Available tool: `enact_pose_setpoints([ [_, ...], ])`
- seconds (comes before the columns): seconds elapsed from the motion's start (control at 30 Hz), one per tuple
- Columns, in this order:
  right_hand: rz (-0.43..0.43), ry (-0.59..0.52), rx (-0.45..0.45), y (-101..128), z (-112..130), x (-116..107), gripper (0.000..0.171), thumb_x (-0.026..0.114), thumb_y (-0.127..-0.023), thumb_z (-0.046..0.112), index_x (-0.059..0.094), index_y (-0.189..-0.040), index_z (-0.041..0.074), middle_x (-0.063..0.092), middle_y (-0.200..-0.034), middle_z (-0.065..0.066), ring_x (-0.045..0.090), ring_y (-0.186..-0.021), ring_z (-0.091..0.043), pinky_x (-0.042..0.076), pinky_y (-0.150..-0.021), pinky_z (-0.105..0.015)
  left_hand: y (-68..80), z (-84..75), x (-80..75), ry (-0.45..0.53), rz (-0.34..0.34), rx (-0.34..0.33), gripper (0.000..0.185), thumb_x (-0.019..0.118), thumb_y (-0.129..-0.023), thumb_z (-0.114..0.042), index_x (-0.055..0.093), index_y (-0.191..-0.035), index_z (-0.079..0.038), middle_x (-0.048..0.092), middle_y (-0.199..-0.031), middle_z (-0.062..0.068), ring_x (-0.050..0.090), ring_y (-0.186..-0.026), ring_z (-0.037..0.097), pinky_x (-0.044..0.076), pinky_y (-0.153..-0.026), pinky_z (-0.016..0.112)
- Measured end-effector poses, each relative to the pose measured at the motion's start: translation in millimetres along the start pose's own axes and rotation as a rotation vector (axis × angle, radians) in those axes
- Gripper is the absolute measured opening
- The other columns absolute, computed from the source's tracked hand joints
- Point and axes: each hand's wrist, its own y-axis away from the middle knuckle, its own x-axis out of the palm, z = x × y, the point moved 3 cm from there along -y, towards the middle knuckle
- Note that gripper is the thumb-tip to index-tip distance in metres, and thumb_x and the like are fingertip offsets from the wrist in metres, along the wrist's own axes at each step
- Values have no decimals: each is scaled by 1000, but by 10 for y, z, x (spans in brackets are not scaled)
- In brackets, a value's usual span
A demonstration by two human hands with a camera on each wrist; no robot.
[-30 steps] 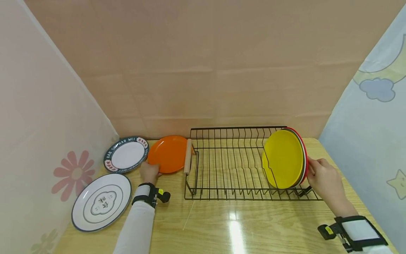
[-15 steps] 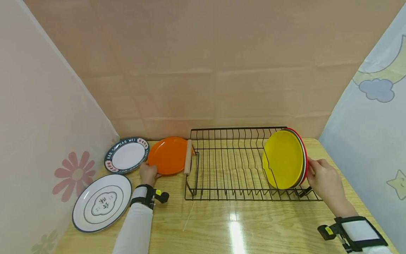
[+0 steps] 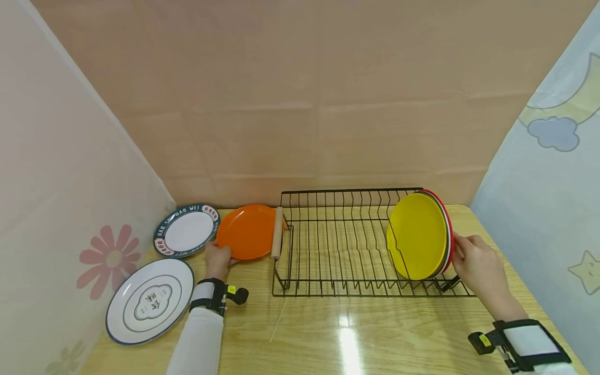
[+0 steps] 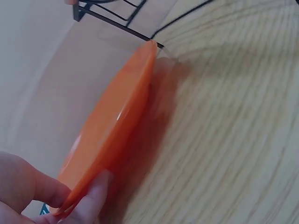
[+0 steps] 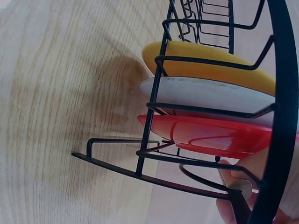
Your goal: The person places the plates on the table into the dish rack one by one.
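Three plates racked (image 3: 347, 245) at right, red plate (image 3: 451, 229) touched by right hand (image 3: 475, 263); orange plate (image 3: 247, 232) pinched in left fingers (image 4: 91, 198), tilted off bench (image 3: 351, 333); two patterned plates unracked.

Both hands reach forward — the left hand (image 3: 217, 258) pinching, the right hand (image 3: 475, 265) loosely curled.

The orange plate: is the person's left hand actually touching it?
Touching. The left wrist view shows the left hand pinching the orange plate at its rim, thumb above and a finger beneath.
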Motion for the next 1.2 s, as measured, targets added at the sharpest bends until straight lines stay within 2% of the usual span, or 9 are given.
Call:
enact_pose_setpoints([
  [0.13,9,1,10,1,-2,4,32,68,-68,-7,64,-100,-11,56,-75,-26,50,-52,-32,41,-39,-42,5,5,-26,-4,-6,-26,52,39,-85,7,24,-135,0,35,-129,28,59,-80,25,55,-60,30],
  [0.47,5,0,-3,-5,14,-9,33,69,-67,-8,64,-99,-11,56,-74,-25,50,-52,-32,42,-41,-44,60,-19,-107,39,2,-57,61,40,-83,10,19,-139,-1,32,-132,26,53,-98,32,56,-67,34],
  [0.67,14,2,1,-6,12,-9,32,69,-67,-7,64,-98,-12,55,-74,-26,50,-52,-33,42,-40,-44,131,-56,-140,53,29,-39,60,39,-85,10,16,-139,-2,28,-134,27,51,-100,33,55,-71,34],
  [0.93,8,1,-1,-6,5,-7,33,69,-67,-7,64,-99,-12,56,-74,-25,51,-53,-33,43,-41,-45,201,-48,-199,39,9,-16,64,42,-82,11,17,-139,0,31,-128,27,56,-84,27,55,-68,33],
  [1.2,13,0,1,-5,3,-9,33,69,-67,-7,64,-99,-12,56,-75,-26,51,-54,-34,43,-42,-46,295,-95,-290,-23,-3,65,64,45,-84,5,17,-140,2,36,-123,30,59,-72,18,56,-65,31],
])
